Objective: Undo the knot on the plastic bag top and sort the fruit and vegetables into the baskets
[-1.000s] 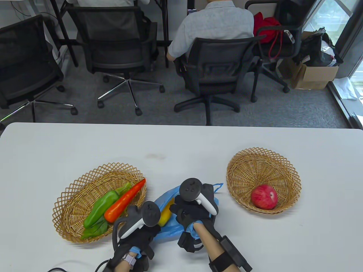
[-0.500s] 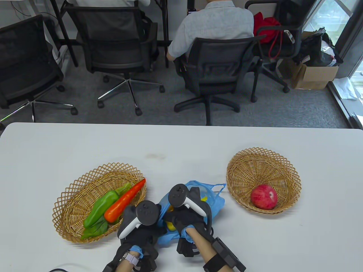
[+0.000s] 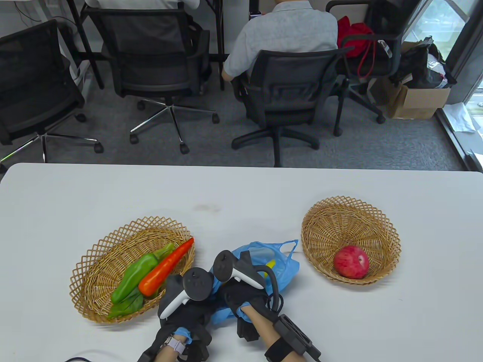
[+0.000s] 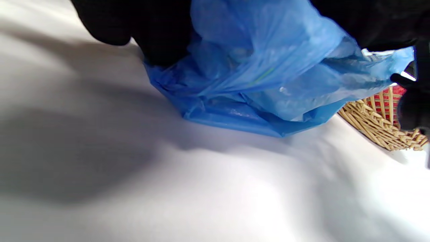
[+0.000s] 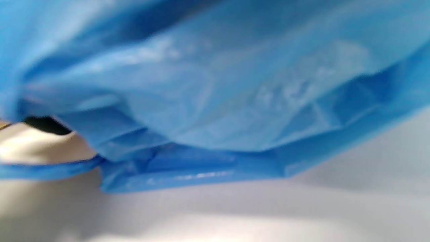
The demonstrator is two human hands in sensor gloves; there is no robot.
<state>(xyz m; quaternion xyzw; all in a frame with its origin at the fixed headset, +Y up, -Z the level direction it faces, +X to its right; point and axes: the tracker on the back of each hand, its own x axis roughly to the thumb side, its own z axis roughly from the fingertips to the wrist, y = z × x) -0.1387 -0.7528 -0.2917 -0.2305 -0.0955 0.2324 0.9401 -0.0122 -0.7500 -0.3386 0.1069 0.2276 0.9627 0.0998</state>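
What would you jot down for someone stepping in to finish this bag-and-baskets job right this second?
Left hand: on the near left part of the blue plastic bag; its fingers are hidden, so the grip is unclear.
Right hand: also at the bag, fingers hidden under its tracker.
The bag lies on the table between the two baskets, with something yellow showing inside.
Done: green pepper and carrot lie in the left basket; red apple sits in the right basket.
Left: take the yellow item out, probably into the apple's basket if it is fruit, then check the bag for more.
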